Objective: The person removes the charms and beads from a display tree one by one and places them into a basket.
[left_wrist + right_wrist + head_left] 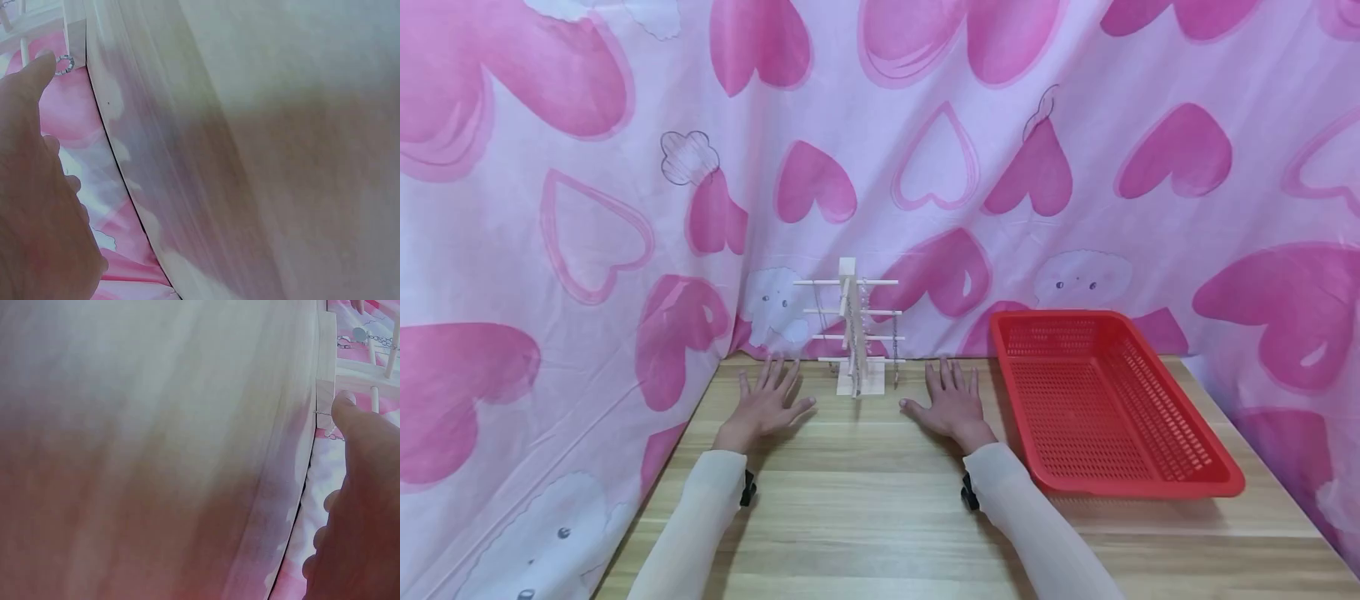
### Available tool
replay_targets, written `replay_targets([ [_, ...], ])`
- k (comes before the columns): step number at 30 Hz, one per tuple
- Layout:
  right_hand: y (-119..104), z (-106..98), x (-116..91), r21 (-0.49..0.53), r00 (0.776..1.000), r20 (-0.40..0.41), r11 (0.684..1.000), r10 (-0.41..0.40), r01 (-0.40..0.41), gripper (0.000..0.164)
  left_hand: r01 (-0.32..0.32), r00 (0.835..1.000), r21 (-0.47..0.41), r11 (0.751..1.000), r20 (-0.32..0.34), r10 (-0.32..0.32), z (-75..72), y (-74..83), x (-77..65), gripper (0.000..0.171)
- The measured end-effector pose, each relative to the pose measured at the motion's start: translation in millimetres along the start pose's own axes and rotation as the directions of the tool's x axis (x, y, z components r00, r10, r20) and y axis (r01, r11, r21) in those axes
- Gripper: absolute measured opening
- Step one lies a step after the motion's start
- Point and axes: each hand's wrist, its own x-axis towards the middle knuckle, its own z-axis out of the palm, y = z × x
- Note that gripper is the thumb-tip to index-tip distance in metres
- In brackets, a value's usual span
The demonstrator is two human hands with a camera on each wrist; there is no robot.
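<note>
A pale wooden jewelry stand [847, 268] with several crossbars stands upright near the table's back edge. Thin chains and bracelets [895, 354] hang from its bars. To its left, my left hand [766, 407] is held palm down with fingers spread, apart from the stand. My right hand [955, 407] mirrors it on the other side, also spread and holding nothing. In the left wrist view, a silvery ring-shaped piece [65, 64] shows just past the thumb. The right wrist view shows part of the stand's base [326, 369] and some chain beyond my thumb.
A red perforated plastic basket [1120, 490] sits on the right side of the wooden table [857, 517]. Pink heart-patterned cloth [940, 158] hangs behind the table and along both sides.
</note>
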Motion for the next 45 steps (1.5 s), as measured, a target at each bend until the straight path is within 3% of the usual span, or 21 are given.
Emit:
replay_targets([
  [9, -5, -5, 2, 0.012, 0.999, -0.046, 1.0, 0.001, -0.001, 0.099, -0.016, 1.0, -0.041, 0.999, 0.002, 0.017, -5.2, 6.1, -0.2, 0.089],
  [13, -14, -14, 0, 0.106, 0.988, -0.152, 0.994, 0.017, -0.001, 0.085, -0.065, 0.998, -0.075, 0.995, -0.018, 0.064, -5.9, 9.2, 2.2, 0.083],
  [20, -33, -38, 1, 0.343, 0.923, -0.369, 0.939, 0.112, 0.023, 0.045, -0.168, 0.978, -0.118, 0.979, -0.143, 0.151, -6.9, 23.2, 5.3, 0.047],
  [25, -47, -56, 6, 0.412, 0.868, -0.484, 0.903, 0.106, 0.12, 0.027, -0.226, 0.965, -0.152, 0.962, -0.174, 0.199, -6.8, 41.2, 2.9, 0.041],
  [27, -53, -63, 8, 0.425, 0.853, -0.515, 0.89, 0.087, 0.166, 0.024, -0.253, 0.96, -0.147, 0.956, -0.162, 0.229, -5.4, 47.6, 3.0, 0.042],
  [30, -62, -72, 9, 0.44, 0.846, -0.528, 0.874, 0.066, 0.206, 0.023, -0.281, 0.957, -0.131, 0.951, -0.108, 0.269, -2.6, 55.3, 3.7, 0.045],
  [36, -74, -82, 12, 0.467, 0.859, -0.508, 0.858, 0.064, 0.213, 0.023, -0.303, 0.952, -0.126, 0.945, 0.012, 0.307, 4.6, 64.6, 3.5, 0.054],
  [45, -79, -89, 15, 0.469, 0.874, -0.486, 0.853, 0.031, 0.23, 0.025, -0.339, 0.934, -0.016, 0.941, 0.117, 0.338, 15.2, 69.9, 5.7, 0.062],
])
